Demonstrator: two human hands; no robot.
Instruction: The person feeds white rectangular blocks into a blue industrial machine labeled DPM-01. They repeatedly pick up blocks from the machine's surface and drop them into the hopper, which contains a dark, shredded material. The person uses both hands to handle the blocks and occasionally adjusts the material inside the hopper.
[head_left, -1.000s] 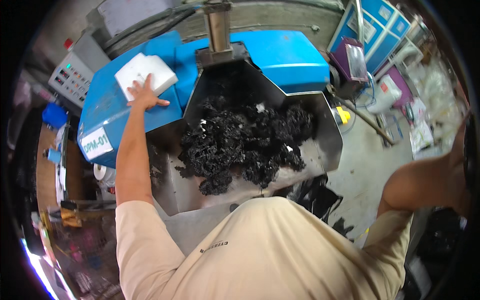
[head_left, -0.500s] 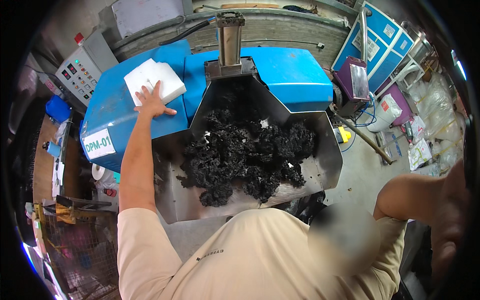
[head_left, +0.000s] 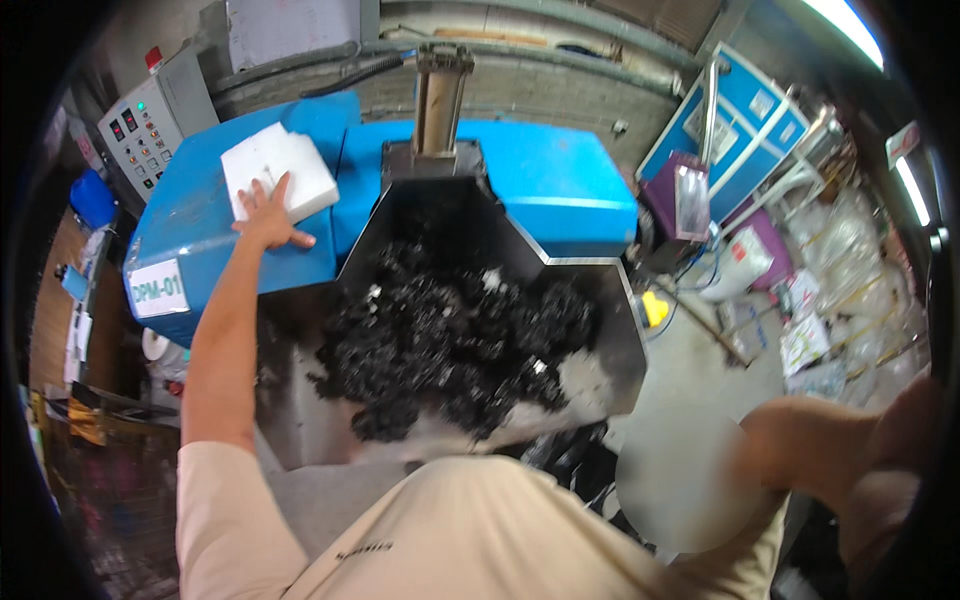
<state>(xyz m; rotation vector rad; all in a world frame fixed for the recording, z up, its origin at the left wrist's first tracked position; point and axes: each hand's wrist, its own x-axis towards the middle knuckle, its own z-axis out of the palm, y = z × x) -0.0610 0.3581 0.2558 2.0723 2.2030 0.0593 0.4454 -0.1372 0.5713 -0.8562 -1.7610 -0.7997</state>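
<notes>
My left hand (head_left: pixel 268 215) lies with its fingers spread on the near edge of a white foam block (head_left: pixel 295 165). Under the block is the blue cover (head_left: pixel 215 235) of a machine, and the palm rests on or just above it. In front of me a metal hopper (head_left: pixel 610 370) holds a heap of black, crumpled, shredded-looking material (head_left: pixel 430 330) with a few white bits in it. My right arm is bent up at the right rim. There my right hand (head_left: pixel 905 440) is dark and smeared, so its fingers cannot be made out.
A grey control cabinet (head_left: pixel 155 130) with buttons stands at the left. Behind the hopper rises a metal cylinder (head_left: pixel 440 105). Blue panels (head_left: pixel 740 130), a purple machine part (head_left: pixel 672 190), a slanting bar (head_left: pixel 715 335) and clear plastic bags (head_left: pixel 850 270) are on the right.
The whole view has shifted, so the machine and hopper sit further left and slightly lower. My left hand stays spread on the foam block. My right arm is still raised at the rim.
</notes>
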